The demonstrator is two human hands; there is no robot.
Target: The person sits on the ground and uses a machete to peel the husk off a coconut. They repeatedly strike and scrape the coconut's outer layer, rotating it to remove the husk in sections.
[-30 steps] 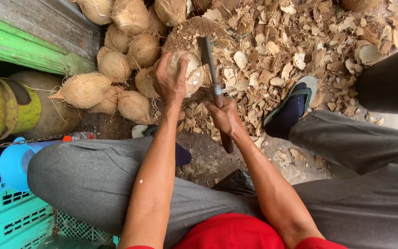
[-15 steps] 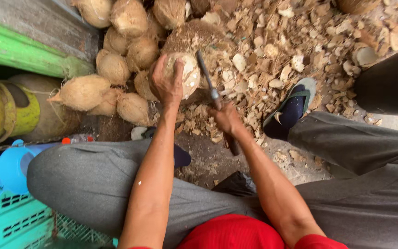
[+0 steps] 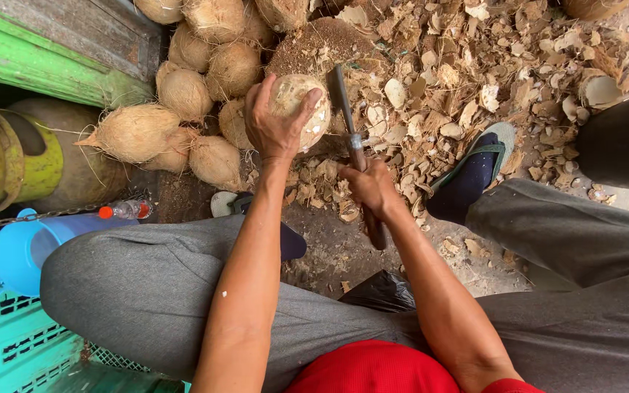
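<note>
My left hand (image 3: 274, 124) grips a pale, partly peeled coconut (image 3: 306, 109) and holds it on a round wooden chopping block (image 3: 329, 40). My right hand (image 3: 373, 189) is closed around the wooden handle of a long cleaver (image 3: 343, 102). Its blade lies right beside the coconut's right side, pointing away from me. Both forearms reach out over my grey trousers.
A pile of brown husked coconuts (image 3: 183, 94) lies left of the block. Shell chips (image 3: 475, 65) cover the ground to the right. My sandalled foot (image 3: 475, 171) rests there, near a black bucket (image 3: 624, 138). A blue jug (image 3: 30, 247), green crate (image 3: 16, 342) and small bottle (image 3: 125, 209) sit at left.
The cleaver has swung from tilted to nearly upright, close against the coconut's right side. My left hand has turned the coconut slightly under its grip.
</note>
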